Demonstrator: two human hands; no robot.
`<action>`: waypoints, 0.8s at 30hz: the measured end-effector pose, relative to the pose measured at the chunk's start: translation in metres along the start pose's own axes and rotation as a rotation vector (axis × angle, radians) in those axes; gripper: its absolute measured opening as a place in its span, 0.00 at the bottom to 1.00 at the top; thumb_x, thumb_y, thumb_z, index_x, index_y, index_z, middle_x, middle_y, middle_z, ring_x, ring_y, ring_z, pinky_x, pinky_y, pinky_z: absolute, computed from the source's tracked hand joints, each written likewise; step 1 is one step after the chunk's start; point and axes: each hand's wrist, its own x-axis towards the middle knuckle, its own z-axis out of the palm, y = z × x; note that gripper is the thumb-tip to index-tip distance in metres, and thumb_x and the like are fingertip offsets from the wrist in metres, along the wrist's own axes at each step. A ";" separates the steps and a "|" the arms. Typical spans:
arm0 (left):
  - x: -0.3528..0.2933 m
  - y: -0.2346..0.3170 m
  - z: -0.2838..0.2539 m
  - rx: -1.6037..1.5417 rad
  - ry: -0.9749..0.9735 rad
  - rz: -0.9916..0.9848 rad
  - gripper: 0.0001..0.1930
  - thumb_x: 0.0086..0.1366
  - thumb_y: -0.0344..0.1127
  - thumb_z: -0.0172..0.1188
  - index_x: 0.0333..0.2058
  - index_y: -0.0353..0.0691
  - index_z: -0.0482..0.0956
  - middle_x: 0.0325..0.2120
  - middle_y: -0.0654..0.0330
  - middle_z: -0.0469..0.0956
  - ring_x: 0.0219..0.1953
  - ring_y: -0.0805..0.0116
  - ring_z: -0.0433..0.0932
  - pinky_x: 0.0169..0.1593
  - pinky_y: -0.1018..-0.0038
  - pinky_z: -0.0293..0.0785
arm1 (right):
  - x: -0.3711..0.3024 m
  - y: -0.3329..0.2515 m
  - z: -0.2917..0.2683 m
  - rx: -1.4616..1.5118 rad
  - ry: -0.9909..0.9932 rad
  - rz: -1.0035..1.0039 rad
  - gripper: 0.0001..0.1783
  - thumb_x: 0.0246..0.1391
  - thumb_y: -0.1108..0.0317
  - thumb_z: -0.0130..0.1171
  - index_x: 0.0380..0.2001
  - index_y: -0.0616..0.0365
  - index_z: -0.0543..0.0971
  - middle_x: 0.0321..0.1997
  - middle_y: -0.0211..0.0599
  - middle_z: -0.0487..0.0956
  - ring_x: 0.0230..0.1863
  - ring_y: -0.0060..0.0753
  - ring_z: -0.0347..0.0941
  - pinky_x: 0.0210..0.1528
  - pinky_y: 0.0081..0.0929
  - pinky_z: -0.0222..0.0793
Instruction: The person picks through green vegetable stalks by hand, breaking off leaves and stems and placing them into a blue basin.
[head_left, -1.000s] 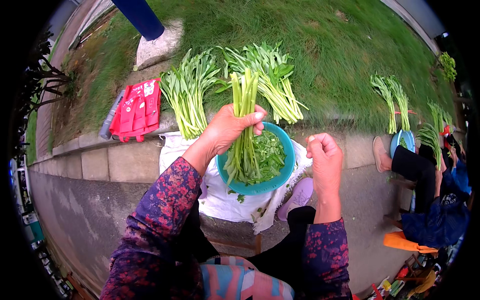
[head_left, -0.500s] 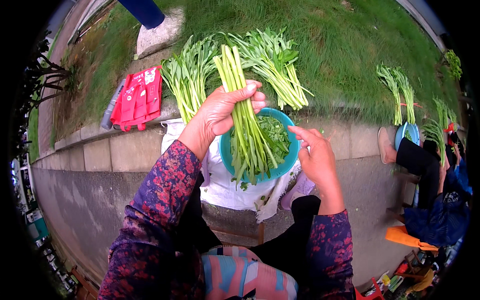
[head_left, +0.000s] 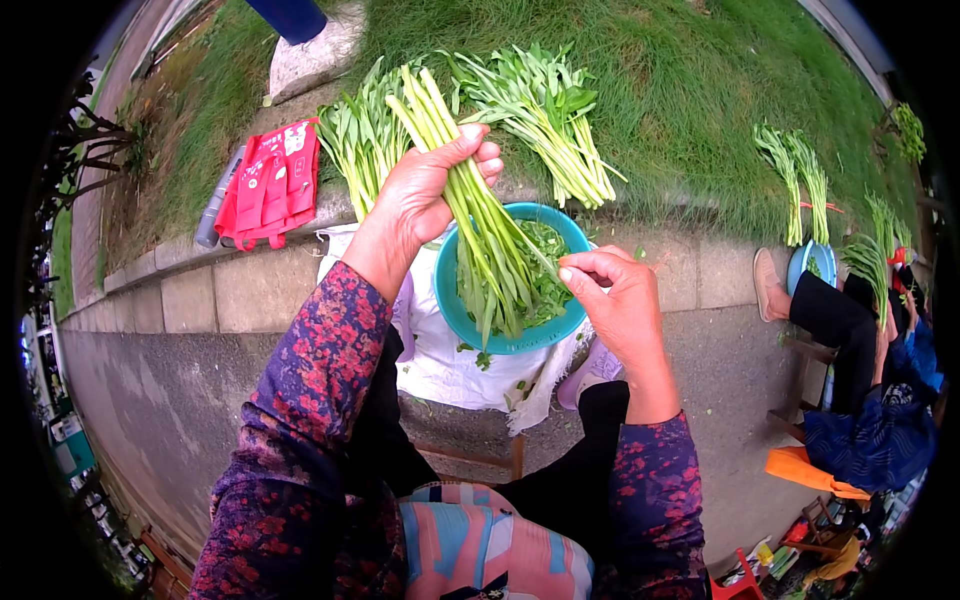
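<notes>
My left hand (head_left: 430,185) is wrapped round a bunch of water spinach (head_left: 467,190), cut ends pointing up and away, leafy ends hanging down. Those leaves hang over a teal basin (head_left: 447,305), which holds loose picked leaves (head_left: 541,285). At the basin's right rim my right hand (head_left: 615,305) pinches the tip of a thin stalk (head_left: 540,258) with thumb and forefinger; that stalk slants out from the bunch. Two more piles of the same greens lie beyond the basin, a left pile (head_left: 365,140) partly behind my left hand and a right pile (head_left: 545,115).
White sacking (head_left: 450,380) lies under the basin. A red bag (head_left: 272,185) and a grey cylinder (head_left: 218,205) rest on the stone kerb (head_left: 245,290) at the left. Grass (head_left: 670,110) borders the kerb. To the right, another person (head_left: 845,335) sits by a blue basin (head_left: 815,262) and greens.
The bunch in my left hand has moved up and left and leans further left. My right hand has moved slightly left, its forefinger and thumb now closed on a thin stalk.
</notes>
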 end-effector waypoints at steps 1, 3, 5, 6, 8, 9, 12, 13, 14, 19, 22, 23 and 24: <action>0.000 -0.001 0.000 0.001 0.000 -0.003 0.11 0.61 0.33 0.58 0.41 0.37 0.73 0.30 0.58 0.77 0.31 0.67 0.78 0.38 0.72 0.78 | -0.001 -0.003 0.004 -0.039 0.001 -0.020 0.06 0.47 0.71 0.61 0.30 0.58 0.81 0.26 0.37 0.77 0.25 0.30 0.73 0.31 0.26 0.69; 0.000 -0.002 0.002 0.006 -0.005 0.000 0.11 0.61 0.34 0.58 0.41 0.37 0.73 0.29 0.58 0.77 0.31 0.67 0.78 0.38 0.72 0.78 | 0.000 -0.005 0.009 -0.154 0.017 -0.075 0.05 0.47 0.71 0.60 0.29 0.58 0.80 0.26 0.38 0.76 0.25 0.33 0.74 0.31 0.27 0.69; -0.002 -0.004 0.006 0.015 0.005 0.004 0.11 0.61 0.34 0.59 0.40 0.37 0.73 0.29 0.59 0.77 0.30 0.67 0.78 0.37 0.72 0.78 | 0.000 -0.008 0.013 -0.238 0.048 -0.095 0.04 0.46 0.71 0.60 0.26 0.59 0.79 0.25 0.39 0.75 0.25 0.37 0.74 0.29 0.29 0.69; -0.003 -0.004 0.008 0.026 0.008 0.008 0.11 0.60 0.34 0.59 0.40 0.37 0.73 0.28 0.59 0.77 0.30 0.67 0.79 0.37 0.72 0.78 | 0.000 -0.009 0.013 -0.230 0.045 -0.074 0.03 0.45 0.71 0.59 0.25 0.59 0.78 0.25 0.39 0.75 0.24 0.38 0.74 0.28 0.29 0.69; -0.005 -0.007 0.013 0.037 0.013 0.016 0.11 0.60 0.33 0.59 0.40 0.36 0.73 0.27 0.60 0.77 0.28 0.68 0.77 0.36 0.72 0.77 | 0.000 -0.008 0.014 -0.218 0.040 -0.029 0.03 0.45 0.71 0.59 0.24 0.59 0.78 0.25 0.39 0.75 0.23 0.38 0.74 0.28 0.30 0.69; -0.005 -0.007 0.013 0.044 -0.036 0.018 0.12 0.61 0.34 0.59 0.41 0.36 0.72 0.25 0.61 0.75 0.27 0.70 0.75 0.34 0.73 0.75 | 0.000 -0.006 0.015 -0.200 0.072 -0.056 0.02 0.43 0.74 0.58 0.23 0.60 0.76 0.23 0.36 0.74 0.21 0.30 0.72 0.26 0.26 0.68; -0.010 -0.008 0.019 0.086 -0.136 -0.002 0.14 0.62 0.36 0.58 0.43 0.37 0.71 0.20 0.66 0.70 0.22 0.74 0.68 0.32 0.76 0.69 | 0.003 0.002 0.011 0.023 0.134 0.121 0.01 0.42 0.76 0.56 0.22 0.62 0.74 0.21 0.30 0.72 0.20 0.19 0.67 0.24 0.19 0.64; -0.013 -0.008 0.022 0.104 -0.162 -0.012 0.14 0.62 0.37 0.58 0.43 0.37 0.70 0.19 0.67 0.68 0.21 0.75 0.66 0.31 0.76 0.67 | 0.005 0.002 0.006 0.130 0.150 0.184 0.02 0.44 0.77 0.54 0.21 0.61 0.73 0.20 0.24 0.70 0.21 0.12 0.63 0.23 0.14 0.59; -0.017 -0.010 0.025 0.136 -0.197 -0.026 0.15 0.62 0.37 0.58 0.43 0.37 0.70 0.19 0.67 0.67 0.21 0.76 0.65 0.31 0.77 0.66 | 0.006 0.003 0.002 0.186 0.192 0.202 0.02 0.45 0.77 0.54 0.21 0.61 0.73 0.20 0.23 0.70 0.21 0.12 0.63 0.23 0.14 0.59; -0.026 -0.015 0.029 0.267 -0.350 -0.093 0.18 0.63 0.41 0.57 0.46 0.37 0.69 0.18 0.68 0.65 0.20 0.78 0.63 0.29 0.79 0.64 | 0.010 0.000 -0.019 0.342 0.355 0.262 0.03 0.50 0.74 0.55 0.24 0.59 0.75 0.22 0.20 0.72 0.23 0.10 0.64 0.25 0.11 0.59; -0.031 -0.015 0.034 0.504 -0.406 -0.042 0.23 0.63 0.47 0.56 0.49 0.36 0.68 0.17 0.69 0.65 0.19 0.79 0.63 0.27 0.81 0.63 | 0.010 0.001 -0.023 0.404 0.336 0.259 0.02 0.51 0.73 0.57 0.28 0.60 0.76 0.24 0.22 0.74 0.23 0.11 0.66 0.27 0.13 0.63; -0.033 -0.015 0.036 0.585 -0.418 -0.023 0.24 0.63 0.48 0.56 0.49 0.36 0.68 0.17 0.69 0.66 0.19 0.80 0.63 0.27 0.82 0.62 | 0.010 0.000 -0.022 0.417 0.319 0.261 0.03 0.51 0.73 0.58 0.30 0.60 0.76 0.24 0.22 0.74 0.23 0.12 0.66 0.28 0.13 0.64; -0.035 -0.015 0.038 0.664 -0.430 -0.002 0.24 0.63 0.49 0.55 0.49 0.35 0.67 0.17 0.69 0.66 0.19 0.80 0.63 0.27 0.82 0.62 | 0.009 0.001 -0.022 0.430 0.303 0.262 0.04 0.51 0.73 0.59 0.31 0.60 0.76 0.24 0.23 0.75 0.23 0.12 0.66 0.28 0.14 0.64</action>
